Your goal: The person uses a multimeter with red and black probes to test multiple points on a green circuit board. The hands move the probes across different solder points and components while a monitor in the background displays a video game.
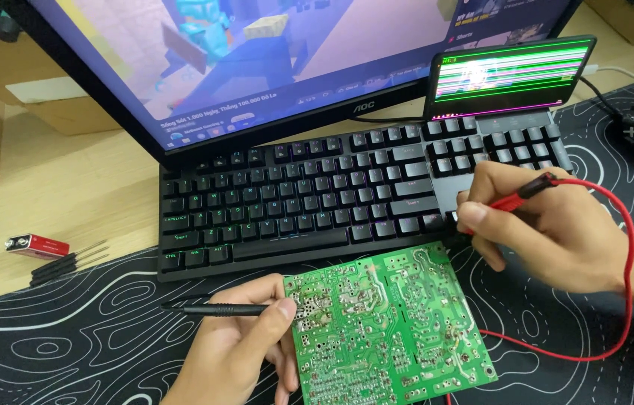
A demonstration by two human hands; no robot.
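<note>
Probing a green circuit board (388, 330) lying solder-side up on the black desk mat (69, 337), just in front of the keyboard (294, 195). Left hand (238, 352) pinches a black probe (219, 308) at its left edge; right hand (549, 225) grips the red probe (515, 199) near the top corner.

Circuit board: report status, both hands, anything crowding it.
Left hand pinching black probe, tip at green circuit board left edge. Right hand holding red probe near board's top right corner. Keyboard close behind board.
</note>
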